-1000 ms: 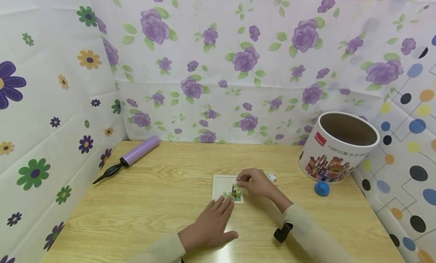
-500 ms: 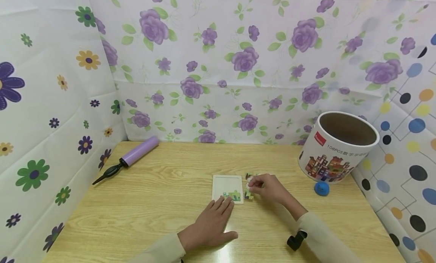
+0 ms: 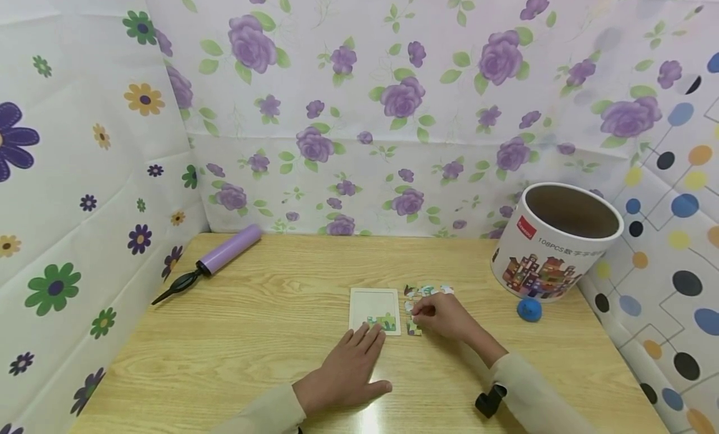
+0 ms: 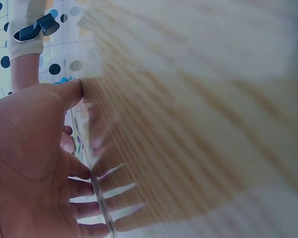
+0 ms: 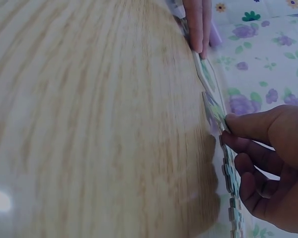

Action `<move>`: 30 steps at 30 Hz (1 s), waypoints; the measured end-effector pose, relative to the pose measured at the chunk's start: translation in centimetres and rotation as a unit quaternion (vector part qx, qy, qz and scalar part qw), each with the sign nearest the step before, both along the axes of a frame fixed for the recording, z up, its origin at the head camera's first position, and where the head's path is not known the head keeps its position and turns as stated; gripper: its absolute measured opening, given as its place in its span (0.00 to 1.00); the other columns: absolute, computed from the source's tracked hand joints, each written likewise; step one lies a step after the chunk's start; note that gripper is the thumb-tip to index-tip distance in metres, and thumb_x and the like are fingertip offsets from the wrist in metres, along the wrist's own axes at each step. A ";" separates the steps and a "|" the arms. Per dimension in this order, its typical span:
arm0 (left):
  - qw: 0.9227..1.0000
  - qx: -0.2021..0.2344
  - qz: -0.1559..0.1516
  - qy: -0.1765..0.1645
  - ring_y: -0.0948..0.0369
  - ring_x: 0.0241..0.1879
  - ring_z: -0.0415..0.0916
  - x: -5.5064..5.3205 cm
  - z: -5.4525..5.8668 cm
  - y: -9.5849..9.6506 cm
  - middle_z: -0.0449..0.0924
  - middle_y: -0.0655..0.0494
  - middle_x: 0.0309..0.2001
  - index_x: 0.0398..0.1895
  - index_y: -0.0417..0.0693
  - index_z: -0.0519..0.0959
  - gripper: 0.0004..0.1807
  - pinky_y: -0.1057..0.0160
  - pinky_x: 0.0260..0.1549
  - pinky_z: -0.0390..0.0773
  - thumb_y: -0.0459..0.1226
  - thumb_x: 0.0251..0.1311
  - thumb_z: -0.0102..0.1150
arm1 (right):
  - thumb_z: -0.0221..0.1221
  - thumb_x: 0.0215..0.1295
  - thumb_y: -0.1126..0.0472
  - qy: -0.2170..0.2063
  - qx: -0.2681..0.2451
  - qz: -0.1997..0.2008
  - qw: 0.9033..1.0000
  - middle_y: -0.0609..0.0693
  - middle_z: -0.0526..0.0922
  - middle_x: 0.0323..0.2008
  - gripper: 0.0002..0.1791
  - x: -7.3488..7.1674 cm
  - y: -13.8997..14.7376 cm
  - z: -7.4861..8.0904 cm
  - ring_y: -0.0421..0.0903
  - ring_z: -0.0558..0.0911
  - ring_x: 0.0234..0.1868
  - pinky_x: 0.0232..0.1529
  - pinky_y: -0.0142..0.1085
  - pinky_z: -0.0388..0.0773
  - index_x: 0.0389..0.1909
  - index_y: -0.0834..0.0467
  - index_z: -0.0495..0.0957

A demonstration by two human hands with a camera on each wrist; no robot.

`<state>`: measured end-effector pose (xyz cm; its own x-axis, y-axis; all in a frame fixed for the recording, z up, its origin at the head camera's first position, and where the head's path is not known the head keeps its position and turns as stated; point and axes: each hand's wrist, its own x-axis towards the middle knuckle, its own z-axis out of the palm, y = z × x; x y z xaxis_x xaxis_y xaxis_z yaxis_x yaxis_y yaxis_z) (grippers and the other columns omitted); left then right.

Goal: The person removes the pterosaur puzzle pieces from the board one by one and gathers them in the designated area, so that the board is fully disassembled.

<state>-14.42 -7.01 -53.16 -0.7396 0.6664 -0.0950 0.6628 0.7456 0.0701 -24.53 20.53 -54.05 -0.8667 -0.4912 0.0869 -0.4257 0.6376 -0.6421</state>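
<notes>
A small square puzzle tray [image 3: 367, 301] lies on the table, with joined green puzzle pieces [image 3: 386, 322] in its lower right part. My left hand [image 3: 349, 371] rests flat, its straight fingertips on the tray's lower edge. In the left wrist view the palm of the left hand [image 4: 30, 158] shows with the fingers on the wood. Right of the tray, my right hand [image 3: 444, 315] pinches a green-yellow puzzle piece [image 3: 414, 328] between thumb and index finger, low over the table. The right wrist view shows this puzzle piece [image 5: 216, 110] at the thumb tip of the right hand [image 5: 283, 148].
Several loose puzzle pieces [image 3: 428, 290] lie right of the tray, partly hidden by the right hand. A large white printed bucket [image 3: 553, 265] stands at the back right, a blue round object [image 3: 529, 310] before it. A purple hand pump [image 3: 230, 251] lies at the back left.
My right hand has moved right from the tray to beside it, taking the green-yellow puzzle piece away from the tray's right side. The left hand has stayed in place.
</notes>
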 end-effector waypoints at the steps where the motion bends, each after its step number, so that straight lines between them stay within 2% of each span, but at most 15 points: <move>1: 1.000 -0.001 0.001 -0.001 0.47 0.79 0.50 0.0 0.0 0.0 0.50 0.45 0.81 0.81 0.41 0.54 0.50 0.45 0.72 0.61 0.69 0.71 0.36 | 0.70 0.65 0.61 0.003 0.002 0.001 1.000 0.37 0.85 0.33 0.03 0.0 0.0 0.0 0.33 0.80 0.32 0.34 0.31 0.79 0.37 0.51 0.89; 13: 1.000 0.003 0.006 -0.011 0.47 0.80 0.49 0.0 0.2 0.0 0.49 0.46 0.81 0.81 0.41 0.53 0.50 0.45 0.72 0.61 0.69 0.71 0.37 | 0.70 0.65 0.61 0.019 0.023 -0.001 1.000 0.36 0.85 0.32 0.02 0.0 0.0 0.2 0.32 0.79 0.31 0.34 0.31 0.78 0.36 0.51 0.90; 19: 1.000 0.002 0.004 0.003 0.50 0.79 0.52 0.2 0.4 0.0 0.51 0.46 0.81 0.81 0.41 0.55 0.50 0.47 0.71 0.62 0.69 0.71 0.37 | 0.70 0.64 0.62 0.020 0.017 -0.005 1.000 0.37 0.85 0.33 0.03 -0.2 -0.3 0.4 0.33 0.80 0.33 0.35 0.31 0.79 0.37 0.52 0.89; 26: 1.000 0.001 0.005 -0.003 0.50 0.77 0.56 0.3 0.6 0.1 0.52 0.45 0.81 0.80 0.40 0.55 0.50 0.50 0.69 0.67 0.69 0.71 0.38 | 0.68 0.67 0.61 0.032 0.011 0.020 0.999 0.38 0.85 0.34 0.04 -0.6 -1.8 0.4 0.33 0.80 0.33 0.36 0.32 0.80 0.40 0.52 0.89; 30: 1.000 0.003 0.002 -0.004 0.49 0.77 0.57 0.3 0.6 0.2 0.51 0.45 0.81 0.80 0.39 0.55 0.50 0.50 0.68 0.68 0.69 0.71 0.39 | 0.66 0.69 0.59 0.017 0.014 0.028 0.999 0.37 0.84 0.34 0.05 -0.6 -3.1 0.7 0.33 0.80 0.34 0.37 0.32 0.80 0.42 0.52 0.88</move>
<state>-14.09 -6.82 -52.52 -0.7409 0.6645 -0.0973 0.6598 0.7472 0.0792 -25.14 17.44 -53.33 -0.8351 -0.5408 0.1005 -0.4815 0.6305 -0.6088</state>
